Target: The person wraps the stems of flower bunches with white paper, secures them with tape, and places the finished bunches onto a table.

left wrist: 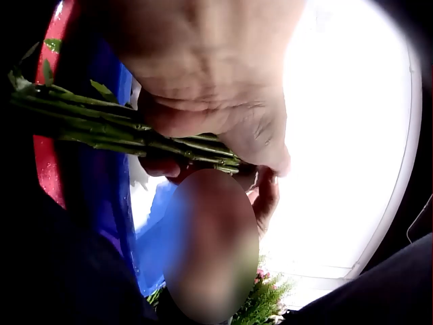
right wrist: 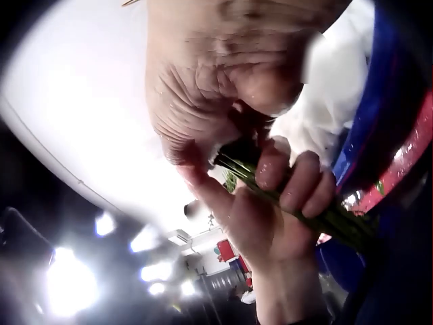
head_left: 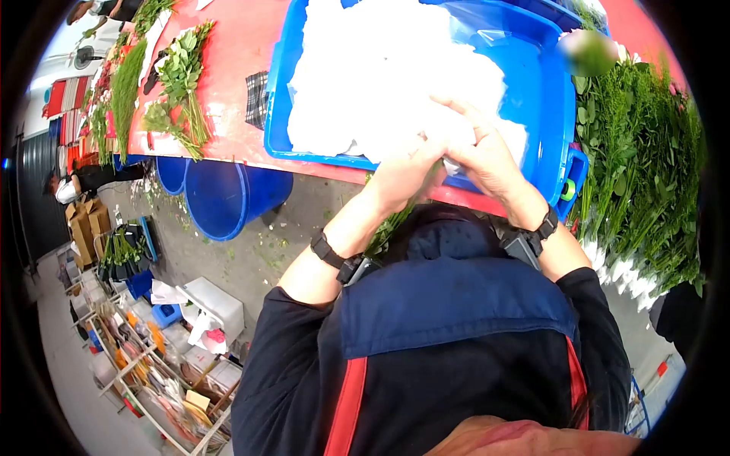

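My left hand (head_left: 407, 173) grips a bundle of green flower stems (left wrist: 88, 122), its fingers curled round them close to the cut ends. Leaves show along the stems, and part of the bundle (head_left: 389, 228) hangs below the hand in the head view. My right hand (head_left: 494, 158) meets the left at the cut ends, cupped round them with fingers bent in the right wrist view. Both hands are over the front edge of a blue tray (head_left: 549, 114) heaped with white fluffy wadding (head_left: 380, 72). A blurred patch hides part of the left wrist view.
The red table (head_left: 228, 91) carries loose greenery (head_left: 186, 72) at left. Tall bundles of green stems (head_left: 639, 152) stand at right. Blue bins (head_left: 217, 194) sit under the table edge. Behind is a cluttered rack (head_left: 144, 357); other people are far left.
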